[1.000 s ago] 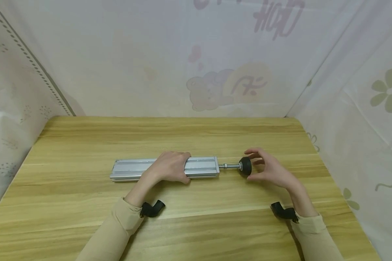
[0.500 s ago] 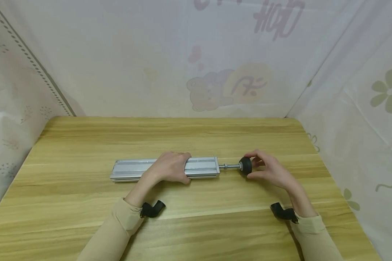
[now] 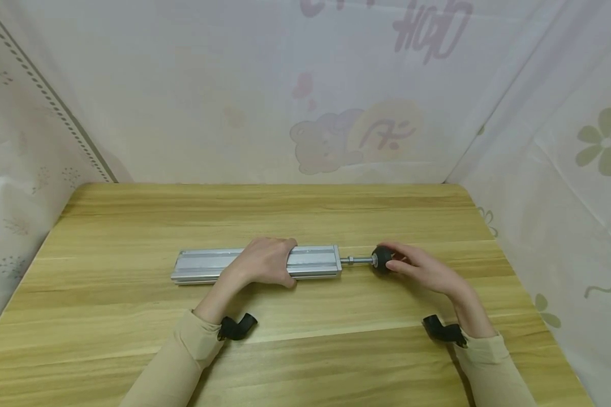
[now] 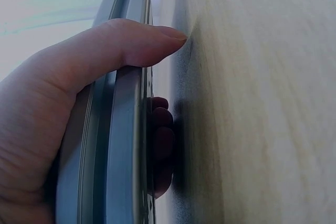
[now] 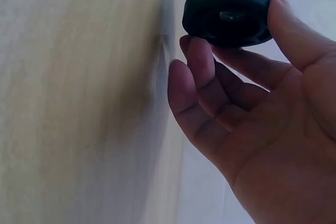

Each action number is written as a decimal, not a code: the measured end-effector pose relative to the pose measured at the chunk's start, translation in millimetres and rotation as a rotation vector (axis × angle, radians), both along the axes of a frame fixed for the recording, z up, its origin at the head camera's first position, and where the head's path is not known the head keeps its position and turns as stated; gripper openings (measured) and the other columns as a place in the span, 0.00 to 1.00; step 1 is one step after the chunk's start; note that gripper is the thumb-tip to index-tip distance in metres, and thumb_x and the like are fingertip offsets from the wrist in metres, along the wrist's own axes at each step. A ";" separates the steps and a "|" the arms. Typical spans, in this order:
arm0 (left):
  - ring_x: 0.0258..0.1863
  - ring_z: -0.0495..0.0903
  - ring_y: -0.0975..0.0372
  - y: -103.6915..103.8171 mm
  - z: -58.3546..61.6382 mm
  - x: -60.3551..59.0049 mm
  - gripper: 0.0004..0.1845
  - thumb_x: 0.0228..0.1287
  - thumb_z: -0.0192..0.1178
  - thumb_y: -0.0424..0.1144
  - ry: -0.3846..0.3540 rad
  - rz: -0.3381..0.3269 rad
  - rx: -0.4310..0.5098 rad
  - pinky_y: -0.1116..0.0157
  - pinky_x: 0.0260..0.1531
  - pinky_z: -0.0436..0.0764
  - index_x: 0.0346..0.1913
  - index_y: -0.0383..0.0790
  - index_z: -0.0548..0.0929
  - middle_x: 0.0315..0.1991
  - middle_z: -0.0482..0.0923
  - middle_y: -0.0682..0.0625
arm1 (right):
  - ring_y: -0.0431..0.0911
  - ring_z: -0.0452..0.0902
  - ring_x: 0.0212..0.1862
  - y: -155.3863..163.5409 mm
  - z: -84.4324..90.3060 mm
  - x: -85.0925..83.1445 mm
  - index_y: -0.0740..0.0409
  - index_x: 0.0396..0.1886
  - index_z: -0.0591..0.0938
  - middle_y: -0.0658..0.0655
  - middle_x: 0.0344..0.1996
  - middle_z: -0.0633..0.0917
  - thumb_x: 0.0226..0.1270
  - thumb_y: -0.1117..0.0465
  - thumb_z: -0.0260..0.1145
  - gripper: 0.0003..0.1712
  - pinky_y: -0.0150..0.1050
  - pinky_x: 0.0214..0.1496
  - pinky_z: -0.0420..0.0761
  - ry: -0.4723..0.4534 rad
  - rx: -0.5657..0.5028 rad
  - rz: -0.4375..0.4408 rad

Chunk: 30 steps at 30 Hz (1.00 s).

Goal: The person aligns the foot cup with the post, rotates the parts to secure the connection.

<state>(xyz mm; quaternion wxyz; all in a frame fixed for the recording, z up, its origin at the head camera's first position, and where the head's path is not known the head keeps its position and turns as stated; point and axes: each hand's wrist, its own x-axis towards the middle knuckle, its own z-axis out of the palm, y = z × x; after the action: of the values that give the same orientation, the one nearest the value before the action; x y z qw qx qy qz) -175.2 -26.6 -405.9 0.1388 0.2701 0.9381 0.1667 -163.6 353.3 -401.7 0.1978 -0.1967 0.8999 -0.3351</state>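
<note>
A long silver aluminium profile (image 3: 313, 261) lies lengthwise across the middle of the wooden table. My left hand (image 3: 266, 261) grips it from above, the thumb (image 4: 142, 43) over the near side and the fingertips (image 4: 164, 142) curled round the far side. From its right end sticks a threaded rod (image 3: 361, 260) with a nut, carrying a black levelling foot (image 3: 380, 259). With thumb and fingers at the rim, my right hand (image 3: 430, 272) pinches this foot. The right wrist view shows the underside of the foot (image 5: 202, 17) facing the palm.
Wooden tabletop (image 3: 305, 215) surrounds the profile on all sides. Printed white curtains (image 3: 209, 102) hang behind and at both sides. Black wrist-worn pieces (image 3: 238, 326) stick out from both cuffs.
The right thumb and fingers have closed in from loosely around the foot to its rim, the thumb now further up. The left hand and profile have stayed in place.
</note>
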 end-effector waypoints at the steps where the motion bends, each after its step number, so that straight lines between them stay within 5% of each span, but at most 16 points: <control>1: 0.28 0.76 0.61 -0.2 -0.1 0.1 0.26 0.40 0.74 0.54 0.001 0.000 0.001 0.59 0.32 0.77 0.41 0.46 0.78 0.31 0.81 0.56 | 0.60 0.72 0.71 -0.6 0.0 -0.1 0.57 0.78 0.65 0.65 0.72 0.74 0.82 0.48 0.54 0.33 0.49 0.66 0.75 -0.009 -0.003 0.000; 6: 0.29 0.76 0.61 -0.4 -1.1 0.3 0.27 0.40 0.74 0.54 0.006 0.002 0.005 0.59 0.33 0.77 0.42 0.46 0.78 0.32 0.82 0.56 | 0.63 0.61 0.78 -3.2 -1.5 0.4 0.62 0.79 0.62 0.67 0.76 0.68 0.84 0.49 0.50 0.34 0.63 0.74 0.64 -0.045 -0.035 -0.015; 14: 0.29 0.77 0.61 -0.4 -3.6 1.0 0.29 0.39 0.75 0.54 0.007 0.011 0.009 0.59 0.33 0.78 0.45 0.46 0.79 0.34 0.83 0.56 | 0.67 0.61 0.77 -4.2 -2.6 2.1 0.65 0.78 0.63 0.70 0.75 0.69 0.84 0.47 0.48 0.34 0.65 0.75 0.63 -0.050 -0.017 -0.050; 18: 0.29 0.77 0.61 -0.6 -3.7 0.9 0.29 0.39 0.75 0.54 0.008 0.008 0.007 0.58 0.33 0.78 0.45 0.45 0.79 0.33 0.83 0.56 | 0.62 0.71 0.70 -2.6 -0.7 2.1 0.58 0.79 0.63 0.65 0.73 0.72 0.78 0.51 0.61 0.36 0.56 0.68 0.75 -0.013 -0.071 -0.039; 23: 0.29 0.76 0.61 -0.9 -3.9 0.2 0.28 0.39 0.75 0.54 0.004 0.004 0.004 0.59 0.33 0.78 0.43 0.45 0.79 0.30 0.81 0.56 | 0.59 0.77 0.63 -5.5 0.3 1.4 0.56 0.72 0.67 0.61 0.66 0.77 0.53 0.58 0.82 0.48 0.56 0.64 0.79 0.077 -0.135 -0.010; 30: 0.29 0.76 0.61 -0.6 -3.1 0.2 0.28 0.39 0.75 0.55 0.006 0.005 0.007 0.59 0.33 0.78 0.43 0.45 0.79 0.29 0.80 0.57 | 0.61 0.82 0.58 -10.4 -3.5 -0.1 0.56 0.64 0.71 0.63 0.59 0.81 0.52 0.62 0.82 0.41 0.58 0.60 0.82 0.136 -0.072 -0.033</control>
<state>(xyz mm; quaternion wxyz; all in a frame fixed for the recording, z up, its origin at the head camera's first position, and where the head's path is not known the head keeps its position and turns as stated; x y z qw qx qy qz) -175.0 -27.2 -409.0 0.1346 0.2688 0.9385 0.1696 -163.7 342.9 -405.2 0.1234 -0.2112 0.9018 -0.3563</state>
